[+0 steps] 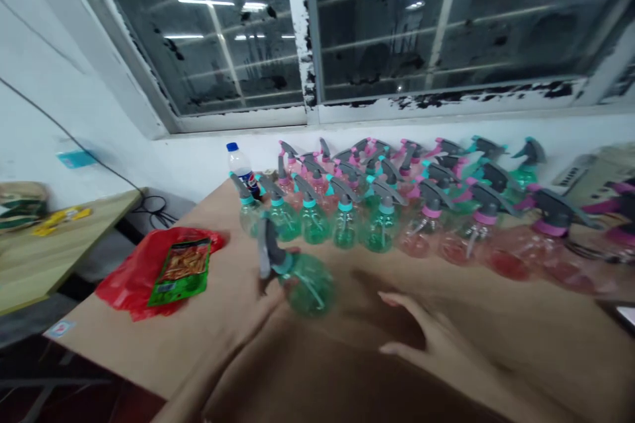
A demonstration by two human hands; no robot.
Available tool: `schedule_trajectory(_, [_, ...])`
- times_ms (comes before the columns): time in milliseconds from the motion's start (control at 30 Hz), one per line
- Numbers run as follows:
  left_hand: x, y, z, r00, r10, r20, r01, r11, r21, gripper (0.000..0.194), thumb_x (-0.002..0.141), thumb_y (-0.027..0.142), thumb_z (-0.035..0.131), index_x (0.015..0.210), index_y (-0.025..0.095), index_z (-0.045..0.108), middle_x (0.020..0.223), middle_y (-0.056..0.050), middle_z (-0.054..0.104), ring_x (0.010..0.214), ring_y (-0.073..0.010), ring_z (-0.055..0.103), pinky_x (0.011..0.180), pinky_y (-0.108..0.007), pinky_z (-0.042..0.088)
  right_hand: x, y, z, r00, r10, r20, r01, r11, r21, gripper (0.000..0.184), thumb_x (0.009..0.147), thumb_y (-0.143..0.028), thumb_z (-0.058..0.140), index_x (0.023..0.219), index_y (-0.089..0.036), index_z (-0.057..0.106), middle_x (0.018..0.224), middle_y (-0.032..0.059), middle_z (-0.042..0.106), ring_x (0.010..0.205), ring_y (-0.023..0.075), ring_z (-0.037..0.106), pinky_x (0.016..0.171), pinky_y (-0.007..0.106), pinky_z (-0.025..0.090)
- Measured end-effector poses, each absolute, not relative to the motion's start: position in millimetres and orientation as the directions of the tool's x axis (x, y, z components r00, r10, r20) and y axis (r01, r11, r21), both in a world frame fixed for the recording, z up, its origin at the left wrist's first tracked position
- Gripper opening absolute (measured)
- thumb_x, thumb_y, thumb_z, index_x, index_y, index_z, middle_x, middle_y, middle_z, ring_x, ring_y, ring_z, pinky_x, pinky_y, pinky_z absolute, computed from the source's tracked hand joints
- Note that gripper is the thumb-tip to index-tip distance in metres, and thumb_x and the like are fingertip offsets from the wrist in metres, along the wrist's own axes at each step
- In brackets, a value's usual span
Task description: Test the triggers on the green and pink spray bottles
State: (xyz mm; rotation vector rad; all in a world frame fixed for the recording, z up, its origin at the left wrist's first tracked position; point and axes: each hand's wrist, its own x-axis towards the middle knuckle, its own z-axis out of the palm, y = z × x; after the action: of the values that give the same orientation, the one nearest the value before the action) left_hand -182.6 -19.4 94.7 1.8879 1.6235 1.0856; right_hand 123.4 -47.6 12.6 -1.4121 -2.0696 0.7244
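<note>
My left hand (270, 301) reaches forward and is closed around a green spray bottle (305, 281) with a grey trigger and teal collar, held just above the brown table (208, 344) in front of the rows. My right hand (431, 337) hovers flat over the table to the right, fingers stretched out and holding nothing. Behind them stand rows of green spray bottles (342, 225) on the left and pink spray bottles (436, 231) on the right.
A red plastic bag (129, 277) with a green snack packet (183, 271) on it lies at the table's left. A cola bottle (243, 168) stands by the wall. A second table (44, 251) is at far left, below the window (347, 20).
</note>
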Motion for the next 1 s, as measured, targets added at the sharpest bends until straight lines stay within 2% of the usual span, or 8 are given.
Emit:
schedule_trajectory(133, [-119.0, -13.9, 76.4, 0.407, 0.89, 0.205, 0.461, -0.394, 0.795, 0.043, 0.078, 0.033, 0.06, 0.12, 0.025, 0.056, 0.116, -0.003, 0.064, 0.105, -0.0248, 0.061, 0.093, -0.037, 0.048, 109.0, -28.2, 24.9, -0.424, 0.864, 0.272, 0.492, 0.472, -0.731, 0.102, 0.059, -0.05, 0.077, 0.143, -0.029, 0.025, 0.141, 0.0118, 0.043, 0.125, 0.0377, 0.043, 0.099, 0.056, 0.04])
schedule_trajectory(267, [-82.6, 3.1, 70.8, 0.549, 0.798, 0.25, 0.422, -0.522, 0.741, 0.046, 0.077, 0.028, 0.057, 0.122, 0.024, 0.052, 0.117, -0.004, 0.063, 0.106, -0.0237, 0.06, 0.096, -0.04, 0.045, 111.2, -16.8, 26.7, -0.381, 0.873, 0.305, 0.464, 0.466, -0.753, 0.094, 0.06, -0.048, 0.077, 0.138, -0.026, 0.03, 0.135, 0.0122, 0.047, 0.123, 0.0352, 0.044, 0.099, 0.054, 0.039])
schedule_trajectory(467, [-58.7, 14.0, 66.0, 0.528, 0.824, 0.208, 0.493, -0.496, 0.714, 0.055, 0.076, 0.036, 0.062, 0.126, 0.026, 0.043, 0.117, -0.006, 0.061, 0.104, -0.0254, 0.06, 0.087, -0.042, 0.05, 120.0, -12.2, 16.4, -0.274, 0.905, 0.325, 0.474, 0.421, -0.773, 0.086, 0.059, -0.046, 0.078, 0.129, -0.021, 0.036, 0.13, 0.014, 0.05, 0.121, 0.0336, 0.045, 0.099, 0.053, 0.037])
schedule_trajectory(667, [-34.0, 16.1, 82.0, 0.431, 0.865, 0.257, 0.395, -0.437, 0.808, 0.062, 0.076, 0.039, 0.064, 0.132, 0.026, 0.039, 0.124, -0.008, 0.057, 0.105, -0.0263, 0.059, 0.087, -0.042, 0.05, 119.8, -9.6, 10.6, -0.34, 0.86, 0.381, 0.414, 0.5, -0.76, 0.093, 0.058, -0.05, 0.078, 0.134, -0.024, 0.032, 0.133, 0.0123, 0.047, 0.125, 0.0315, 0.042, 0.103, 0.051, 0.035])
schedule_trajectory(767, [-24.1, 20.8, 87.0, 0.466, 0.851, 0.244, 0.355, -0.432, 0.829, 0.049, 0.08, 0.036, 0.059, 0.126, 0.023, 0.049, 0.107, -0.007, 0.064, 0.092, -0.0234, 0.062, 0.085, -0.041, 0.05, 131.0, -9.2, 9.4, -0.444, 0.827, 0.345, 0.452, 0.539, -0.71, 0.11, 0.057, -0.057, 0.077, 0.143, -0.022, 0.018, 0.143, 0.0154, 0.037, 0.132, 0.0343, 0.034, 0.107, 0.054, 0.029])
schedule_trajectory(833, [-21.0, 23.8, 86.2, 0.465, 0.843, 0.269, 0.355, -0.456, 0.816, 0.04, 0.081, 0.029, 0.055, 0.119, 0.021, 0.054, 0.092, -0.004, 0.065, 0.08, -0.0197, 0.063, 0.081, -0.037, 0.051, 147.0, -7.3, 7.1, -0.504, 0.807, 0.307, 0.503, 0.563, -0.656, 0.112, 0.059, -0.061, 0.073, 0.146, -0.021, 0.014, 0.147, 0.0156, 0.032, 0.136, 0.0352, 0.025, 0.108, 0.055, 0.026])
schedule_trajectory(900, [-19.9, 25.5, 83.9, 0.424, 0.848, 0.318, 0.395, -0.489, 0.778, 0.037, 0.077, 0.021, 0.053, 0.114, 0.02, 0.057, 0.086, -0.002, 0.064, 0.072, -0.0167, 0.061, 0.074, -0.031, 0.051, 168.4, -3.7, 3.2, -0.502, 0.825, 0.26, 0.578, 0.543, -0.609, 0.104, 0.066, -0.062, 0.067, 0.147, -0.02, 0.016, 0.148, 0.0149, 0.031, 0.138, 0.0344, 0.02, 0.11, 0.055, 0.024])
schedule_trajectory(1000, [-18.9, 25.0, 81.9, 0.356, 0.871, 0.339, 0.485, -0.483, 0.729, 0.035, 0.071, 0.015, 0.05, 0.105, 0.019, 0.06, 0.076, 0.001, 0.062, 0.058, -0.0127, 0.056, 0.061, -0.025, 0.048, 201.5, 2.1, -5.0, -0.469, 0.85, 0.239, 0.652, 0.516, -0.555, 0.086, 0.075, -0.061, 0.059, 0.144, -0.019, 0.027, 0.148, 0.013, 0.032, 0.137, 0.0301, 0.024, 0.11, 0.051, 0.025])
